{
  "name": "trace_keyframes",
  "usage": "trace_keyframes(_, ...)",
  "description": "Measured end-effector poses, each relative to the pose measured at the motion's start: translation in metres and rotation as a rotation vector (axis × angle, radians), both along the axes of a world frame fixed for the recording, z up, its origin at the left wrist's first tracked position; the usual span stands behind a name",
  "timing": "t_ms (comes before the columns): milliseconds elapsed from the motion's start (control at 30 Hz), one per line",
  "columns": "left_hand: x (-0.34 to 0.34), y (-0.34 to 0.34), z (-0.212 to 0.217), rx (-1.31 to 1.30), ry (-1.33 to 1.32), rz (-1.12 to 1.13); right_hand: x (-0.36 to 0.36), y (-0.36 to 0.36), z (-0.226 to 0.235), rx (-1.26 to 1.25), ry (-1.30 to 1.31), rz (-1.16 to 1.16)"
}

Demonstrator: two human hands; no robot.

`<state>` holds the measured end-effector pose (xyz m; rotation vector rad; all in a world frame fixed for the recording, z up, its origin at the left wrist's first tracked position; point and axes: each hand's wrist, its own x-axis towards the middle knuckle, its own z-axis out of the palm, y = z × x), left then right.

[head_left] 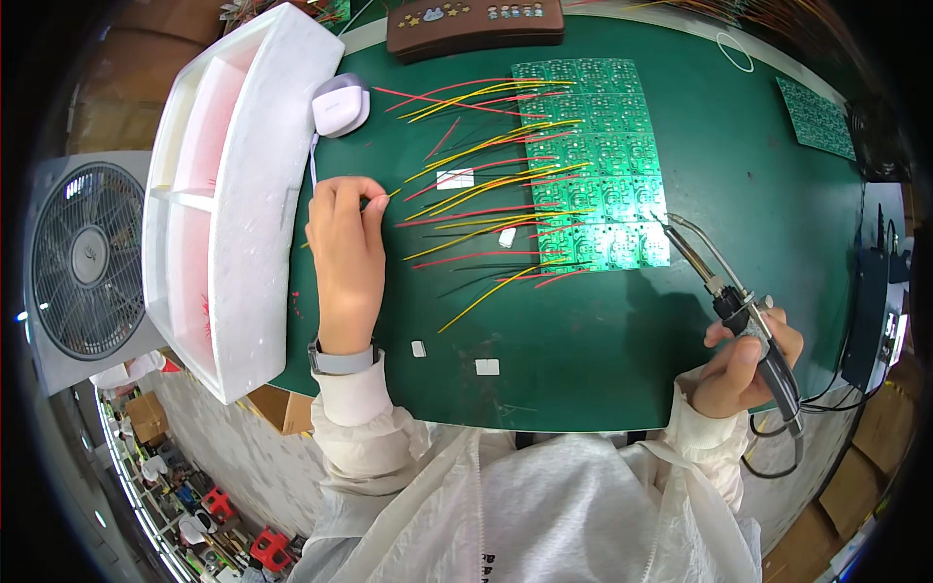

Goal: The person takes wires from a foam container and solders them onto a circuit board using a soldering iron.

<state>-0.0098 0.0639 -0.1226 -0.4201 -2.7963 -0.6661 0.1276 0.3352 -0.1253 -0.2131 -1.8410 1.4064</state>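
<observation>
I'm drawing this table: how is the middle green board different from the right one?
The middle board has red, yellow and black wires over its left side; the right board shows none. The middle board looks bigger than the right board. The right hand holds a tool whose tip is by the middle board, away from the right board. Both are green and patterned.

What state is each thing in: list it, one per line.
Left hand: closed, pinching a yellow wire
Right hand: closed around soldering iron
Soldering iron: held, tip contact unclear
Large circuit board panel: lying flat
Other wires: spread across panel's left edge
Foam box: open
Pencil case: looks closed
Fan: upright; cannot tell if running
</observation>
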Motion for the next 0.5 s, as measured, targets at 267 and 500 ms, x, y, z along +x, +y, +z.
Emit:
trace_keyframes(267,0.060,0.091,0.030,0.328,-0.111,-0.284,0.006,-0.001,0.001,-0.220,-0.107,-0.018)
trace_keyframes(500,0.055,0.110,0.006,0.292,-0.021,-0.368,0.010,-0.001,-0.005,-0.047,-0.156,-0.047)
